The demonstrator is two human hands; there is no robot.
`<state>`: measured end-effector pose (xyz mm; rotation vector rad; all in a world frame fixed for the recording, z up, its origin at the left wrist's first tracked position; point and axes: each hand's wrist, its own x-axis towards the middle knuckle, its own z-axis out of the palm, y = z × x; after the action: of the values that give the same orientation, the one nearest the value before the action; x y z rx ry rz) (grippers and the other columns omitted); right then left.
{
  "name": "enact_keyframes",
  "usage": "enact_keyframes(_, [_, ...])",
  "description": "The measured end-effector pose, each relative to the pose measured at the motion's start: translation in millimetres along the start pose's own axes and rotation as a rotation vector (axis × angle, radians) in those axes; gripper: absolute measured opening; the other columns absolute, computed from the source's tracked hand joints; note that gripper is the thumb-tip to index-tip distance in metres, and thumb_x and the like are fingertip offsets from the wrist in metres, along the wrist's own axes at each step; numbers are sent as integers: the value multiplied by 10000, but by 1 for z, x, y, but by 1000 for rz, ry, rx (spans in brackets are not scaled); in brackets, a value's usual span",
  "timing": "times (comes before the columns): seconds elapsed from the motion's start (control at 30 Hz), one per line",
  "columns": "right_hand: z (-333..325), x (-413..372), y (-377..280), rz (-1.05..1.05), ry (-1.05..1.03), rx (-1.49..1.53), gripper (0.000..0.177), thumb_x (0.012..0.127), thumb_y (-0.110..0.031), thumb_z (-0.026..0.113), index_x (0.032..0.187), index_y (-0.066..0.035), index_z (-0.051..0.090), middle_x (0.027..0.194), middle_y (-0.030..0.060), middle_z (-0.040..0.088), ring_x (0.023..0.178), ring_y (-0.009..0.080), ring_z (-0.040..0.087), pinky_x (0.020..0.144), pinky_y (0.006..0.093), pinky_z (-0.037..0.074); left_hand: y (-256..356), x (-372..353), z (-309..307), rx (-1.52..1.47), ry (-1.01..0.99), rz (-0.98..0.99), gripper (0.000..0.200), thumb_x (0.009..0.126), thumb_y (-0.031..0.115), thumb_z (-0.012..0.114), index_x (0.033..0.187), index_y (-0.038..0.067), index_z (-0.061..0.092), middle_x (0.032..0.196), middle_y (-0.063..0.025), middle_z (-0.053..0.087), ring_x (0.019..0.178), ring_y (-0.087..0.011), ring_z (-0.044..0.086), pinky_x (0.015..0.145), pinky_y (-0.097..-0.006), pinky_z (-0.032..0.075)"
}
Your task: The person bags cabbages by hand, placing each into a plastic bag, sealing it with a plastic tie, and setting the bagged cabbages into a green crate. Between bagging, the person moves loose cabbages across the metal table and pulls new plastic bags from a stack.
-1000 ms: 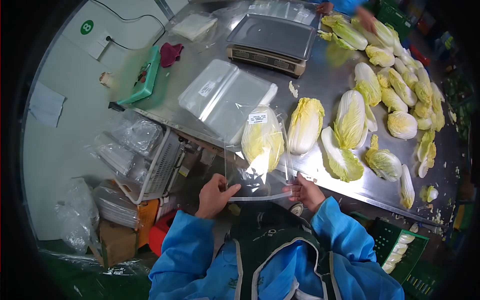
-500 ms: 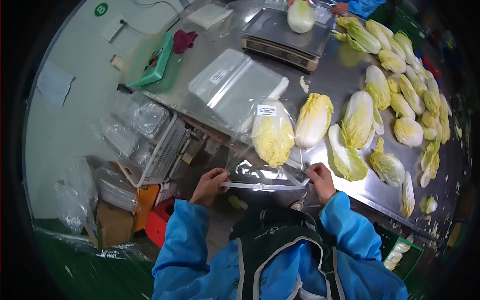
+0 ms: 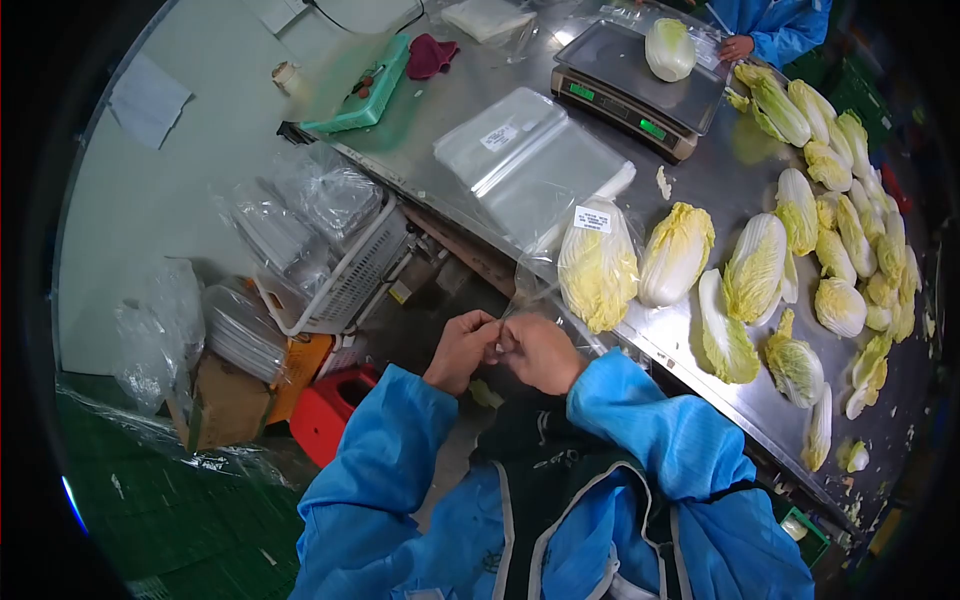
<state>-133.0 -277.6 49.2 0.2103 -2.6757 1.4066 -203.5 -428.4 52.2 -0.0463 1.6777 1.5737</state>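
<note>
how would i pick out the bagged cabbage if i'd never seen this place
On the metal table, find the scale with lit green displays. Toward the camera wearer from it, at the table's near edge, lies the bagged cabbage. Its clear bag bears a white printed label; the bare cabbage just to its right has neither.

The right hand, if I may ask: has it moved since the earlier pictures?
Yes: against the scale, the right hand has moved left, to beside the left hand.
</note>
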Motion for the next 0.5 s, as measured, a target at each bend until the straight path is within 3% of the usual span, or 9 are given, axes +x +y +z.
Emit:
enact_keyframes(0.1, [0,-6,3,183,-107,158,144,722,-94,639,812,-24,551,721,126,570,705,288,579,612,372,440,1,-3,7,53,7,34,123,850,130,565,812,16,592,705,-19,597,586,-66,513,549,-203,421])
enact_keyframes(0.17, [-10,-16,2,342,-82,577,124,753,-87,640,813,-24,551,650,88,553,627,193,559,576,319,431,3,-1,8,58,7,24,121,847,124,565,814,13,597,704,-18,598,587,-64,510,552,-200,416])
enact_keyframes(0.2, [-19,-17,-3,398,-12,592,129,772,-76,646,836,-20,548,670,59,527,640,121,513,591,281,421,3,0,7,74,5,61,119,845,124,564,816,14,602,710,-21,604,593,-63,515,555,-199,414])
enact_keyframes(0.23, [-16,-18,0,401,-11,594,129,772,-76,646,836,-20,548,670,59,527,640,121,513,591,281,421,1,0,7,93,3,97,119,843,123,562,818,16,607,716,-24,610,600,-63,519,558,-198,413])
enact_keyframes(0.3, [-6,-14,4,142,134,487,126,764,-44,639,837,-22,539,700,77,524,644,150,526,598,297,431,1,0,9,61,4,74,122,845,136,570,816,23,609,730,-25,623,615,-66,539,571,-201,422])
enact_keyframes(0.33, [-5,-12,2,117,110,412,127,748,-31,627,826,-21,527,736,115,534,659,222,553,606,330,440,2,1,9,24,9,51,127,847,149,577,814,31,610,745,-26,635,631,-69,558,585,-203,432])
enact_keyframes(0.47, [-2,-8,11,111,38,294,121,726,-32,608,801,-27,514,756,150,551,690,305,568,618,375,444,-4,0,8,81,30,38,137,847,153,578,813,23,607,730,-24,629,619,-68,550,574,-204,425])
enact_keyframes(0.5, [-4,-8,12,167,-59,302,112,720,-35,596,788,-30,507,763,157,553,705,321,569,623,388,441,-5,1,7,109,14,41,141,846,155,578,820,19,605,722,-30,625,617,-73,550,571,-208,424])
